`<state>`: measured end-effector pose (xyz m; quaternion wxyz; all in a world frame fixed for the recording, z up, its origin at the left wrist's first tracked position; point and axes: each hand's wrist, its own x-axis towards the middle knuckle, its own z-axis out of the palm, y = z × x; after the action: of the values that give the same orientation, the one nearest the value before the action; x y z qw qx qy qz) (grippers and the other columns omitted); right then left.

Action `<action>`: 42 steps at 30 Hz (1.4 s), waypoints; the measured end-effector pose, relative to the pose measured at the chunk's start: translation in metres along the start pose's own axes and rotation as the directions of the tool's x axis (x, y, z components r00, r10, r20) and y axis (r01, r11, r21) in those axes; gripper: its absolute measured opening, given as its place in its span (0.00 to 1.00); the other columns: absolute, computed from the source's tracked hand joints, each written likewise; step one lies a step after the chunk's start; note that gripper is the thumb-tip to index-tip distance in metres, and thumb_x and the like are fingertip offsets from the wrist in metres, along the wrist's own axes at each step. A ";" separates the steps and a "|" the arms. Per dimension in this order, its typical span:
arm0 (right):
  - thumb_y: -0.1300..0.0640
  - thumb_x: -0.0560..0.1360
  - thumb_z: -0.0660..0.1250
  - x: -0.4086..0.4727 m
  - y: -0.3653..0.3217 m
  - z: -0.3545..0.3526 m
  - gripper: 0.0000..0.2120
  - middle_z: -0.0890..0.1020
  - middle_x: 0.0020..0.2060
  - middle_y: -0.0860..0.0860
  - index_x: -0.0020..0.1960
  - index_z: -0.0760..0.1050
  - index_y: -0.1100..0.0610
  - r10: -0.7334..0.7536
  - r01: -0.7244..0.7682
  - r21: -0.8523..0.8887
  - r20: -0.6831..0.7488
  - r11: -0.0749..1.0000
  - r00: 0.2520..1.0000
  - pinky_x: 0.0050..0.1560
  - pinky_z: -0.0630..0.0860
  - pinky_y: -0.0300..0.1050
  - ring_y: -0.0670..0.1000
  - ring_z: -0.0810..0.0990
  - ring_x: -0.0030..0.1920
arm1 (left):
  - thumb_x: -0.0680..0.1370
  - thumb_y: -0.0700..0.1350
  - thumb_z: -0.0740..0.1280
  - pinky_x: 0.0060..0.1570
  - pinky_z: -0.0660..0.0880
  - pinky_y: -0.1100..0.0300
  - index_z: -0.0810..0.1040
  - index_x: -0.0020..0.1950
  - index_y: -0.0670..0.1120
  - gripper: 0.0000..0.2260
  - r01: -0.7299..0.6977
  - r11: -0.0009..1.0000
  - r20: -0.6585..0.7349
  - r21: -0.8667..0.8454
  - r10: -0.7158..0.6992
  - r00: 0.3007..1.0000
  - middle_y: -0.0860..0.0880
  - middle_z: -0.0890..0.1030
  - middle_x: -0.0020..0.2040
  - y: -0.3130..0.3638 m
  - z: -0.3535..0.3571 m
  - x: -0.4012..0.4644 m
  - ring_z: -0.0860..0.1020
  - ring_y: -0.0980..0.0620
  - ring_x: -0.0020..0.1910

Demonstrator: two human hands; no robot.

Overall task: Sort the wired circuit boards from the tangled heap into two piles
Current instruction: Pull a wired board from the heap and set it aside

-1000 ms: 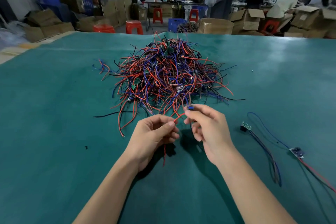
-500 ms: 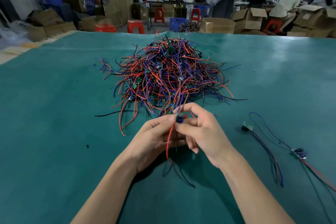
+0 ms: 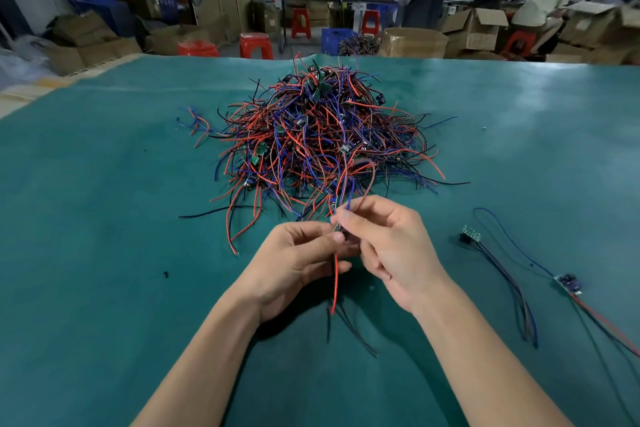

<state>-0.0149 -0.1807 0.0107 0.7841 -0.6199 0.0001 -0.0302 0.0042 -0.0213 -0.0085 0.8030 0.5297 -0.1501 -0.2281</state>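
A tangled heap (image 3: 322,135) of red, blue and black wires with small circuit boards lies in the middle of the green table (image 3: 104,253). Just in front of it my left hand (image 3: 294,267) and my right hand (image 3: 391,246) meet and both pinch one small wired board (image 3: 337,227). Its red wire (image 3: 335,284) hangs down between my hands, and its blue wires run up into the heap. To the right lie two separated boards: a green one (image 3: 470,233) with dark wires and a blue one (image 3: 567,281) with a red wire.
Beyond the table's far edge stand cardboard boxes (image 3: 412,42), red stools (image 3: 256,45) and a blue crate (image 3: 337,40). People sit at the back right. A small dark speck (image 3: 166,274) lies on the table at the left.
My hands came together on the small board, and the red wire now hangs lower between them. The board has lifted slightly out of the heap's front edge.
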 end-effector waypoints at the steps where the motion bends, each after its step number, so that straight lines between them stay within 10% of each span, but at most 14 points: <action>1: 0.64 0.76 0.73 -0.001 -0.002 0.001 0.03 0.84 0.38 0.59 0.44 0.82 0.59 -0.032 0.032 -0.005 -0.020 0.999 0.999 0.18 0.57 0.32 0.43 0.67 0.18 | 0.74 0.39 0.70 0.41 0.79 0.63 0.83 0.48 0.37 0.06 -0.004 1.000 0.006 0.006 0.004 1.000 0.40 0.84 0.47 0.000 0.000 0.000 0.84 0.50 0.46; 9: 0.66 0.73 0.76 0.000 -0.009 -0.004 0.06 0.84 0.37 0.54 0.44 0.83 0.56 -0.198 0.197 -0.021 -0.091 0.980 0.976 0.27 0.67 0.37 0.48 0.71 0.28 | 0.78 0.44 0.68 0.18 0.62 0.70 0.84 0.49 0.40 0.08 -0.009 0.999 0.103 0.050 0.003 0.995 0.48 0.77 0.30 0.004 0.002 -0.003 0.70 0.59 0.20; 18: 0.64 0.75 0.68 0.007 -0.012 -0.009 0.08 0.79 0.36 0.51 0.54 0.80 0.61 0.105 -0.101 0.439 0.015 0.893 0.994 0.24 0.66 0.34 0.43 0.71 0.27 | 0.79 0.44 0.67 0.18 0.67 0.70 0.81 0.50 0.40 0.07 0.089 0.990 0.455 -0.110 -0.029 0.890 0.48 0.78 0.28 0.011 0.004 -0.014 0.73 0.59 0.18; 27: 0.73 0.82 0.59 0.028 -0.001 -0.027 0.11 0.84 0.42 0.55 0.52 0.75 0.60 0.078 0.012 0.223 -0.392 0.975 0.917 0.27 0.72 0.35 0.45 0.77 0.28 | 0.80 0.42 0.66 0.21 0.71 0.69 0.81 0.52 0.39 0.08 0.221 0.971 0.681 -0.086 -0.104 0.725 0.47 0.83 0.33 0.012 -0.002 -0.022 0.80 0.58 0.25; 31: 0.69 0.79 0.67 0.031 0.001 -0.036 0.07 0.84 0.44 0.60 0.56 0.76 0.62 0.047 0.045 0.211 -0.410 0.976 0.911 0.41 0.80 0.41 0.53 0.82 0.39 | 0.76 0.47 0.71 0.20 0.65 0.69 0.82 0.50 0.41 0.09 0.036 0.997 0.372 -0.075 -0.006 0.928 0.49 0.76 0.26 0.008 0.002 -0.013 0.69 0.60 0.17; 34: 0.65 0.77 0.72 0.029 0.011 -0.032 0.23 0.85 0.52 0.54 0.70 0.70 0.56 0.027 0.029 0.131 -0.406 0.991 0.913 0.53 0.82 0.46 0.49 0.86 0.46 | 0.78 0.43 0.67 0.22 0.65 0.68 0.82 0.51 0.42 0.07 -0.021 0.990 0.247 -0.140 0.056 0.967 0.49 0.74 0.28 0.009 -0.001 -0.009 0.66 0.59 0.18; 37: 0.61 0.77 0.73 0.027 0.014 -0.032 0.27 0.82 0.61 0.50 0.74 0.71 0.54 -0.090 -0.015 -0.255 -0.395 0.967 0.914 0.65 0.75 0.46 0.47 0.82 0.59 | 0.78 0.43 0.64 0.22 0.64 0.67 0.82 0.53 0.43 0.09 -0.022 0.985 0.224 -0.173 0.061 0.973 0.49 0.71 0.28 0.007 0.001 -0.008 0.64 0.59 0.19; 42: 0.65 0.72 0.69 0.027 0.015 -0.039 0.19 0.82 0.55 0.56 0.63 0.80 0.58 -0.329 -0.140 -0.706 -0.484 0.695 0.811 0.56 0.73 0.44 0.55 0.80 0.53 | 0.78 0.46 0.70 0.24 0.61 0.66 0.81 0.55 0.42 0.09 0.003 0.983 0.348 -0.184 0.063 0.935 0.50 0.70 0.29 0.007 0.001 -0.010 0.64 0.59 0.21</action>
<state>0.0109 -0.2164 -0.0115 0.4401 -0.8331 0.2155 -0.2565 -0.0031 -0.0143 -0.0016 0.8114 0.4025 -0.2782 -0.3197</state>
